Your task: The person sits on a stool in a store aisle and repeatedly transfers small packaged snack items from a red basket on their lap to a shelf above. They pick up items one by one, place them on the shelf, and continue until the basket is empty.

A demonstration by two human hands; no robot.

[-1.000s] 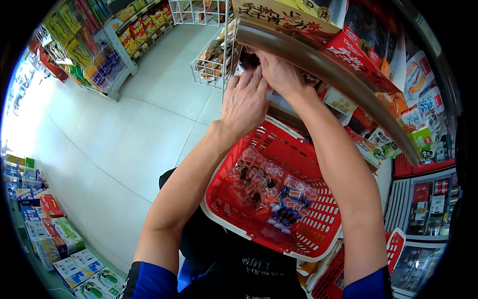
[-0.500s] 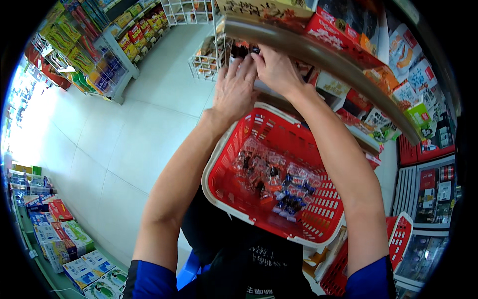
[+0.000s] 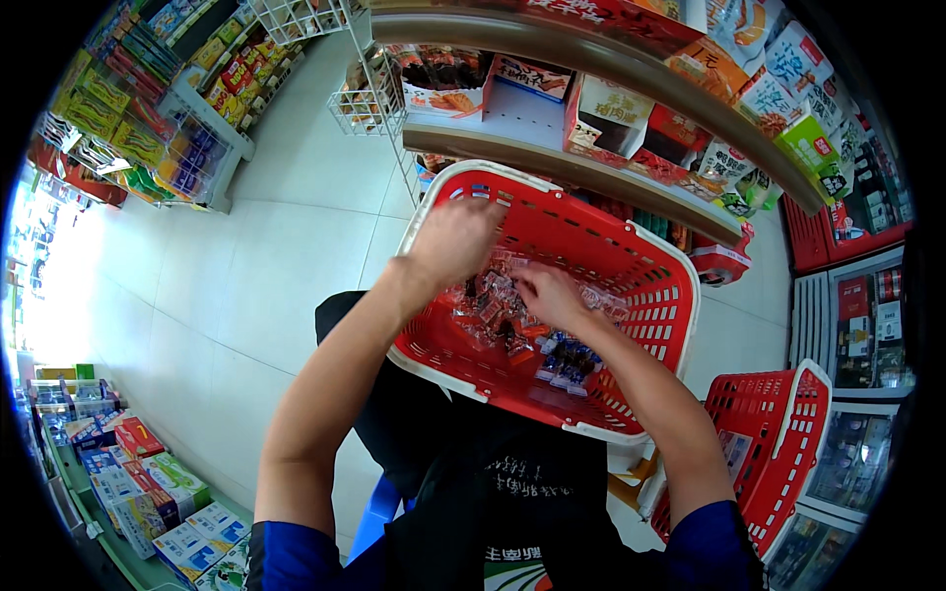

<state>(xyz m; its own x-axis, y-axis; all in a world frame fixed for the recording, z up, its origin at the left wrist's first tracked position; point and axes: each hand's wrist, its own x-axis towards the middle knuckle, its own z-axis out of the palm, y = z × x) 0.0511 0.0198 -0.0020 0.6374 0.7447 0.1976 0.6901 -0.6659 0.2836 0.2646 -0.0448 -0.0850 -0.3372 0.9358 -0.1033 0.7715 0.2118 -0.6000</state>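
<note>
A red plastic basket [image 3: 616, 256] with a white rim holds small clear, red and blue wrapped packets [image 3: 572, 355]. My left hand [image 3: 455, 236] hangs over the basket's back left part, its fingers curled; whatever they hold is hidden. My right hand [image 3: 550, 295] reaches down among the packets near the middle, fingers bent and touching them; whether one is gripped is too small to make out. Beyond the basket, a lower shelf [image 3: 522, 126] carries an open box of dark packaged snacks [image 3: 434, 74] and other cartons.
A curved brown shelf edge [image 3: 631, 69] crosses the top. A wire rack [image 3: 360, 108] stands at back left, and a snack display [image 3: 148, 138] beyond the tiled floor [image 3: 246, 286]. Boxes [image 3: 148, 473] line the lower left. Another red basket [image 3: 778, 443] and glass cases [image 3: 852, 335] are at right.
Both my hands have moved down from the shelf into and over the basket, the right among the packets. The basket appears higher in view, and more of the shelf now shows.
</note>
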